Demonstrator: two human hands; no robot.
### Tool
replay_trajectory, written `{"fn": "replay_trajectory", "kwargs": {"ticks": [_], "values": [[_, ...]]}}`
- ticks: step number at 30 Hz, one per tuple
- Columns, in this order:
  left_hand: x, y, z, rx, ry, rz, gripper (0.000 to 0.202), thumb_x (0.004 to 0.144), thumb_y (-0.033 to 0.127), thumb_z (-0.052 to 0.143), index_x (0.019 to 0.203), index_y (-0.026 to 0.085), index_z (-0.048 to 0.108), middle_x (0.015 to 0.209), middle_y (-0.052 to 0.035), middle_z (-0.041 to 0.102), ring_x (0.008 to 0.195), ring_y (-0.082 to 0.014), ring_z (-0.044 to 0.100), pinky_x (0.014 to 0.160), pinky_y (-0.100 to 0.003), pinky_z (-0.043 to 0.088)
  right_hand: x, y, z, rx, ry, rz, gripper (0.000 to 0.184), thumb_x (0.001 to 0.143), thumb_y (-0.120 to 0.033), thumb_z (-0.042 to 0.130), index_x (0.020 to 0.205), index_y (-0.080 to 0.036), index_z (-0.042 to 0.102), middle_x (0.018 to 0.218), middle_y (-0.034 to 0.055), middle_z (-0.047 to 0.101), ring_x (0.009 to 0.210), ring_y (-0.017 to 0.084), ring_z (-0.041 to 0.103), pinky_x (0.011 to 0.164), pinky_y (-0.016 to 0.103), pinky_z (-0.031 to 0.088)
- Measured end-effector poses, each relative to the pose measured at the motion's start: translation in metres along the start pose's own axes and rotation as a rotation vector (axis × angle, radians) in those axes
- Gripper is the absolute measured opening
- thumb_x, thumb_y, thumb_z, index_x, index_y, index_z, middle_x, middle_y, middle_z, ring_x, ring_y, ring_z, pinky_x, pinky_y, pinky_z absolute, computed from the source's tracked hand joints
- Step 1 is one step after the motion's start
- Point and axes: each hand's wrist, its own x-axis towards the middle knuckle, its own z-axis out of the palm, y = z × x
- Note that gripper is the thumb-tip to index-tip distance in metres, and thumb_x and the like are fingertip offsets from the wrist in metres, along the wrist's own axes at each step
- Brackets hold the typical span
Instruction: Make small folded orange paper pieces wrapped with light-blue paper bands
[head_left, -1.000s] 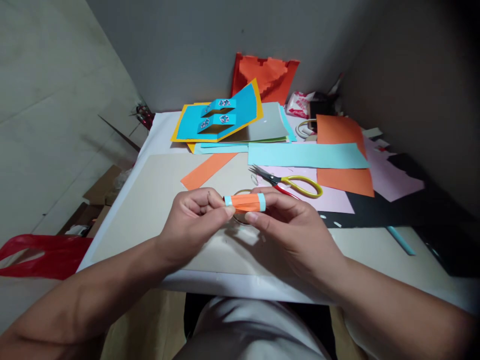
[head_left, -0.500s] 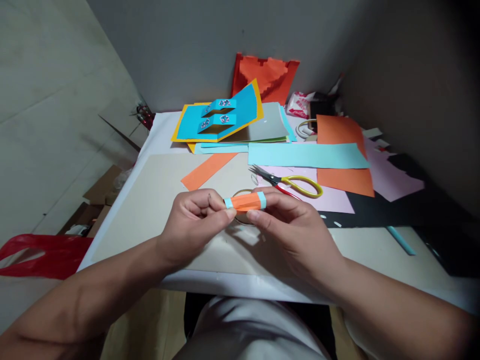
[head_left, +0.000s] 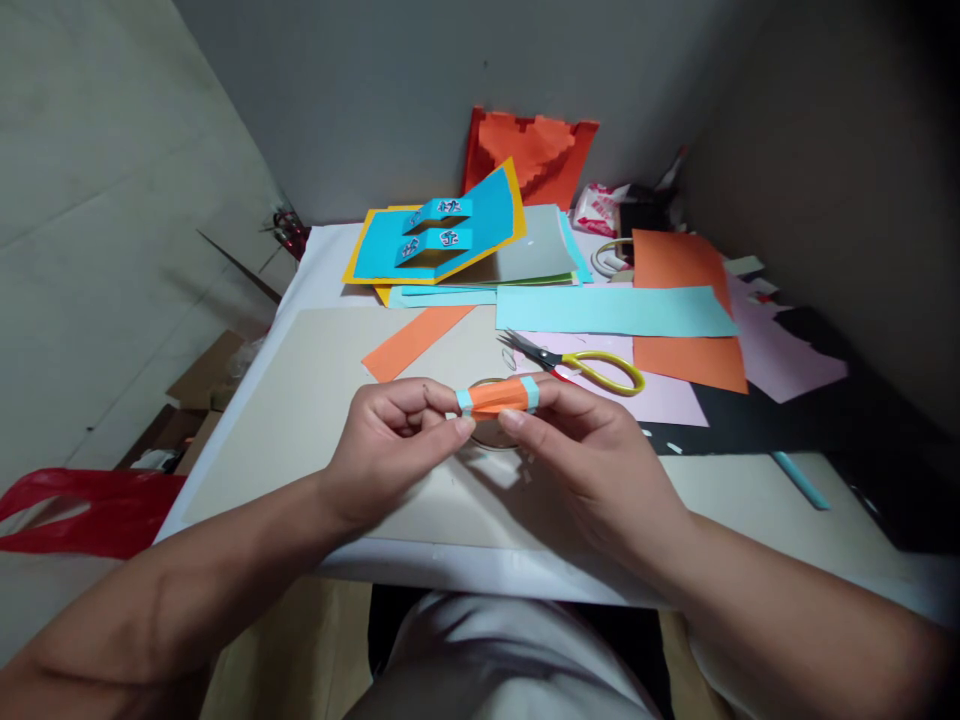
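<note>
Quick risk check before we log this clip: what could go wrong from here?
The orange paper piece is pinched only near its ends by the left hand and right hand, so it could slip and drop. The light-blue band might slide off; whether it's fixed can't be told. The scissors lie just beyond the right hand, so a careless reach could catch the blades.

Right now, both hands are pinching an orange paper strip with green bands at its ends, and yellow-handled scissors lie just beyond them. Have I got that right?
Not quite: the head view shows that the bands on the orange paper strip are light blue, not green. The rest stands: the left hand and right hand pinch it, and the yellow-handled scissors lie just beyond them.
</note>
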Motion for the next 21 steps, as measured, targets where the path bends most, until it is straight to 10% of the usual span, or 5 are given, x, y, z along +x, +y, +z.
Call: {"fn": "replay_trajectory", "kwargs": {"ticks": [9,21], "values": [[0.0042,0.0035,0.0034,-0.005,0.014,-0.164,0.021,0.083,0.033,0.072,0.072,0.017,0.067,0.042,0.0081,0.038,0.039,-0.0037,0.028,0.037,-0.017,0.016,0.0025,0.0001,-0.0012,-0.083,0.039,0.009,0.007,0.081,-0.025,0.075,0.085,-0.020,0.077,0.092,0.0044,0.072,0.084,0.017,0.065,0.081,0.033,0.051],[0.0015,0.0097,-0.0005,0.183,0.083,-0.006,0.014,0.080,0.027,0.073,0.072,0.016,0.071,0.067,-0.0008,0.063,0.060,-0.0101,0.052,0.055,-0.020,0.041,0.0027,0.0012,-0.0080,0.023,0.066,-0.043,0.010,0.083,-0.026,0.075,0.075,-0.029,0.080,0.095,0.0001,0.064,0.091,0.013,0.058,0.081,0.025,0.046]]}}
